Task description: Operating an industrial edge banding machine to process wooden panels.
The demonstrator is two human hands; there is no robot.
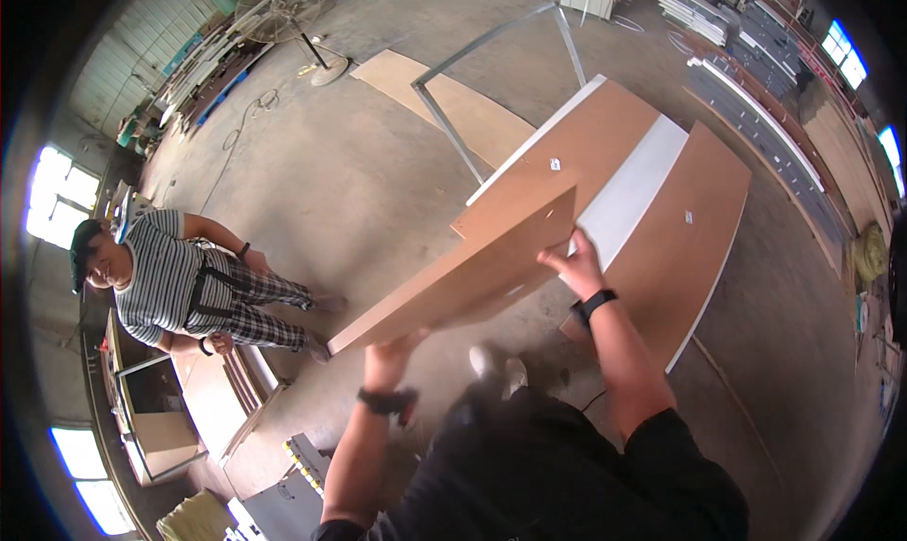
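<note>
A long brown wooden panel (472, 267) is held tilted on its edge in front of me. My left hand (392, 357), blurred a little, grips its near lower edge toward the left end. At its right end, my right hand (578, 265) is closed on the panel, with the thumb stuck out and some fingers hidden. Behind and to the right lie larger brown boards with white edges (605, 130) (694, 224). A white strip (638, 187) shows between these boards. I wear a dark band on each wrist.
A person (189, 267) in a striped shirt stands at the left, near the panel's far left end. A metal frame (496, 40) and a flat tan sheet (449, 106) lie beyond. At the back stands a pedestal fan (326, 68); stacked boards (765, 116) line the right side.
</note>
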